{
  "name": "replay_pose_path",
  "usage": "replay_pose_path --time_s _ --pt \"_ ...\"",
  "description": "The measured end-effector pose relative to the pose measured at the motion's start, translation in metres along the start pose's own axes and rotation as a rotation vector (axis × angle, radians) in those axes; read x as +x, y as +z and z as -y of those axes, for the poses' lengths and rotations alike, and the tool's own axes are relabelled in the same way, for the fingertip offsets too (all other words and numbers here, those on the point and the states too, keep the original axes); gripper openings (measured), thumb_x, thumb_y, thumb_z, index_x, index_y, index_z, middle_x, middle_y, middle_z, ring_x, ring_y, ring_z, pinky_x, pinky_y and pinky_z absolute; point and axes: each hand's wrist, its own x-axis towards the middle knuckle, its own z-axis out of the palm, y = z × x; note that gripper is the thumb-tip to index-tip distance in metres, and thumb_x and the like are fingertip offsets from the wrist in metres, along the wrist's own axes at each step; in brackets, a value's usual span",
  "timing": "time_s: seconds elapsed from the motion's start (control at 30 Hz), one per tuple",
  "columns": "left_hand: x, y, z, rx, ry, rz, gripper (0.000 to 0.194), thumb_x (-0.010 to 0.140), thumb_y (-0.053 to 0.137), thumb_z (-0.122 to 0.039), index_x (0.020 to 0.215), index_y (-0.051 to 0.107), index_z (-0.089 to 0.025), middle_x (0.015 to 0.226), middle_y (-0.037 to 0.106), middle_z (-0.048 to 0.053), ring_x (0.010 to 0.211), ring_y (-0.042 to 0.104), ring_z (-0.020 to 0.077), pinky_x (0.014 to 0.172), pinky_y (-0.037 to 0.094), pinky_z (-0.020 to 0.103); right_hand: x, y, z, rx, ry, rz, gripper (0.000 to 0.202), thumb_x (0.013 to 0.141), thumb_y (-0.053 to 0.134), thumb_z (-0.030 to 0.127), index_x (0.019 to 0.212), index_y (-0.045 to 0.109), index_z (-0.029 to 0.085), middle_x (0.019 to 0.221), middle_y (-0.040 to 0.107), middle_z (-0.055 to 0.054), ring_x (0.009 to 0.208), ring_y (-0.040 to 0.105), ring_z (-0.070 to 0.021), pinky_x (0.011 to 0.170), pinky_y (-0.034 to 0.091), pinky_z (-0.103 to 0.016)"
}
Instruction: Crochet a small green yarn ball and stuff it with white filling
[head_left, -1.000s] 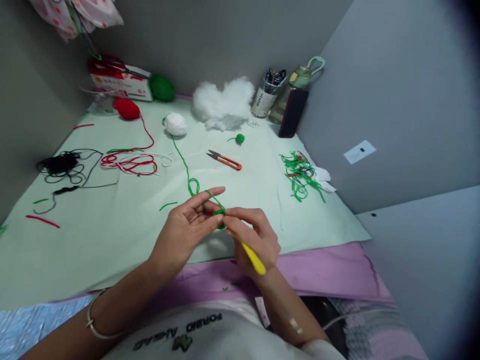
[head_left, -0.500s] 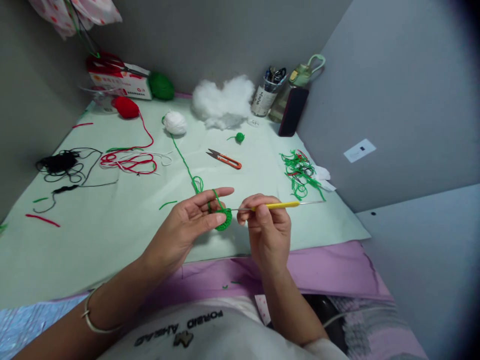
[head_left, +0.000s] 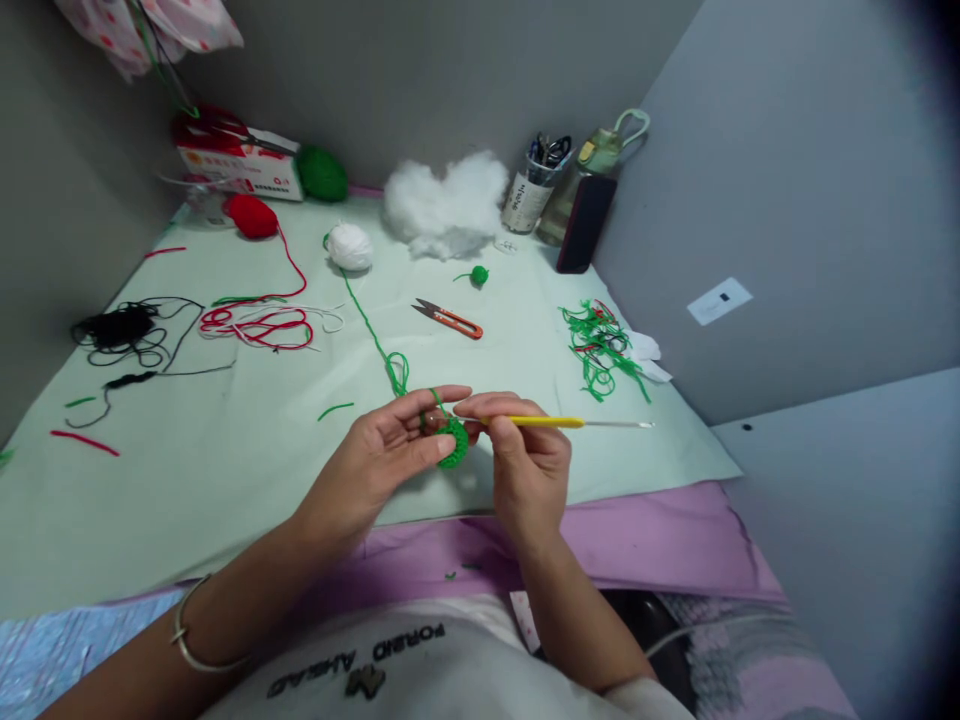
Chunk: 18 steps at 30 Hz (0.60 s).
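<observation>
At the left of the frame a tangle of black yarn lies on the pale cloth, with a red yarn ball above and to its right, in the upper left. Next comes a white yarn ball, and from beside it a green strand runs down to some loose loops just above my left hand and then on over my raised forefinger. That hand, at the lower centre, is pinched on a small green crocheted piece, thumb across its near face, so the piece lies at the right-hand edge of my left hand. Just beyond it, right of centre, my right hand has thumb and fingers closed together on a yellow-handled hook. The hook's long axis runs nearly level across the frame, one metal end pointing left at the upper edge of the piece, the other sticking out to the right (whether the working tip is through a stitch, I cannot tell; my fingers crowd it). The left hand is the nearer to the piece, being the one that holds it. Farther right lies a heap of yarn scraps.
</observation>
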Motion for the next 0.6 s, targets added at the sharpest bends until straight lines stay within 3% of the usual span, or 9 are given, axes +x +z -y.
replay_pose_path --time_s 0.27,0.47,0.6 --pt "0.0039 0.0094 0.0009 -0.101 0.025 -0.120 0.050 0.081 0.086 -0.026 0.129 0.074 -0.025 0.091 0.073 0.001 0.090 0.066 0.0157 0.092 0.049 0.030 -0.0027 0.0059 0.0012 -0.093 -0.110 0.006 0.013 0.097 0.068 0.030 0.094 0.080 0.025 0.091 0.077 -0.005 0.074 0.068 -0.0162 0.064 0.059 -0.032" --pt "0.0024 0.0034 -0.0041 -0.189 -0.144 -0.007 0.055 0.082 0.085 -0.028 0.135 0.070 -0.026 0.089 0.068 -0.001 0.086 0.061 0.0127 0.084 0.046 0.025 0.0032 -0.0005 -0.0044 0.184 0.059 0.007 0.016 0.098 0.067 0.034 0.094 0.078 0.023 0.085 0.074 -0.002 0.064 0.067 -0.0118 0.058 0.058 -0.026" --pt "0.0030 0.0031 -0.0018 -0.151 -0.107 -0.031 0.057 0.079 0.088 -0.026 0.133 0.072 -0.025 0.087 0.066 -0.002 0.083 0.059 0.0117 0.080 0.046 0.023 0.0041 -0.0027 -0.0018 0.151 0.075 0.016 0.018 0.099 0.066 0.035 0.093 0.076 0.023 0.084 0.073 -0.002 0.061 0.066 -0.0121 0.056 0.057 -0.027"
